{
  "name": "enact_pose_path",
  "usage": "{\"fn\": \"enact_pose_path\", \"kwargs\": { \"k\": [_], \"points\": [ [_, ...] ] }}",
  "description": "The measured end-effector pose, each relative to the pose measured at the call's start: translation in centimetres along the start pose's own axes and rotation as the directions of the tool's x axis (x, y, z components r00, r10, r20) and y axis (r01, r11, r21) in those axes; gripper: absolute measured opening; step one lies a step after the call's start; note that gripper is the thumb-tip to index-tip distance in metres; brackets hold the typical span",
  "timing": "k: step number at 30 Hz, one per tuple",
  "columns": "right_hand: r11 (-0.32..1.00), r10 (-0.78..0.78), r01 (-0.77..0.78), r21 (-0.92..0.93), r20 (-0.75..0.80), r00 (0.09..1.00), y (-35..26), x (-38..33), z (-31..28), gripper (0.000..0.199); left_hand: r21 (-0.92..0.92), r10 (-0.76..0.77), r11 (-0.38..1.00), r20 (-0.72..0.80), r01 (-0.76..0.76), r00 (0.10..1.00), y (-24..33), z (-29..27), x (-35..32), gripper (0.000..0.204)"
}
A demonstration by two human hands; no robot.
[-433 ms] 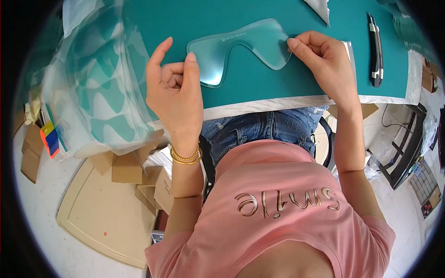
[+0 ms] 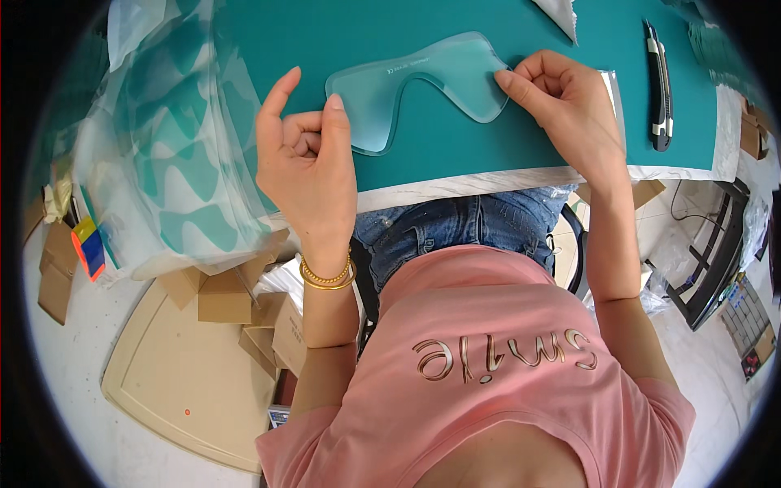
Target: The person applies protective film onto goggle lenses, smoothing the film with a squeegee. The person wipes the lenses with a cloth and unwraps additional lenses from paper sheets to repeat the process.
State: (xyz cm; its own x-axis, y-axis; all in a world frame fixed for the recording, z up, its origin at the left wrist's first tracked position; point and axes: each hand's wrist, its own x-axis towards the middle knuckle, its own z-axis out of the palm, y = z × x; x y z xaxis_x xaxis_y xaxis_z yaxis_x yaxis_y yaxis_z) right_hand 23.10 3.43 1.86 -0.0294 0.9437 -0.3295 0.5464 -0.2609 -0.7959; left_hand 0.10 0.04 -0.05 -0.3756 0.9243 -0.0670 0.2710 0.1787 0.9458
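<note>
A clear one-piece visor lens (image 2: 439, 69) with a curved nose notch is held up in front of me, above the green mat. My right hand (image 2: 561, 106) pinches its right end between thumb and fingertips. At the opposite end my left hand (image 2: 305, 154) is closed, its thumb overlapping the lens edge and its index finger raised off it. The fingers behind that thumb are partly hidden. Small pale print shows near the lens's upper edge.
Clear film sheets with lens-shaped pieces (image 2: 187, 163) hang over the left table edge. A black-and-white utility knife (image 2: 660, 89) lies on the green mat (image 2: 488, 150) at right. Cardboard boxes (image 2: 225, 297) and a beige panel (image 2: 179, 366) are below left.
The lens has tilted slightly, and its bright reflection at the left end has faded. My right fingertips have shifted slightly left; both hands stay on it.
</note>
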Motion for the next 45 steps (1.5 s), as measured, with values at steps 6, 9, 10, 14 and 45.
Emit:
{"fn": "enact_pose_path", "kwargs": {
  "k": [6, 9, 10, 14, 45],
  "points": [
    [0.995, -0.018, 0.019, 0.099, -0.006, 1.000, -0.42, -0.38, 0.01, 0.025, -0.059, 0.046, 0.997, -0.023, -0.048, 0.999, -0.63, -0.01, -0.14, 0.041],
    [0.992, -0.022, 0.026, 0.122, -0.027, 0.999, -0.47, -0.44, 0.07, 0.025, -0.078, 0.065, 0.995, -0.039, -0.068, 0.997, -0.63, 0.03, -0.17, 0.042],
    [0.993, -0.022, 0.025, 0.118, -0.031, 0.999, -0.46, -0.44, 0.10, 0.026, -0.079, 0.061, 0.995, -0.044, -0.064, 0.997, -0.61, 0.04, -0.17, 0.042],
    [0.994, -0.010, 0.012, 0.109, -0.019, 1.000, -0.08, -0.19, 0.29, 0.026, -0.074, 0.042, 0.996, -0.035, -0.045, 0.999, -0.56, 0.03, -0.09, 0.042],
    [1.000, 0.000, 0.000, -0.009, -0.039, 0.999, -0.23, -0.02, 0.47, 0.027, -0.001, 0.018, 1.000, -0.016, -0.018, 1.000, -0.14, 0.05, -0.10, 0.038]
  ]
}}
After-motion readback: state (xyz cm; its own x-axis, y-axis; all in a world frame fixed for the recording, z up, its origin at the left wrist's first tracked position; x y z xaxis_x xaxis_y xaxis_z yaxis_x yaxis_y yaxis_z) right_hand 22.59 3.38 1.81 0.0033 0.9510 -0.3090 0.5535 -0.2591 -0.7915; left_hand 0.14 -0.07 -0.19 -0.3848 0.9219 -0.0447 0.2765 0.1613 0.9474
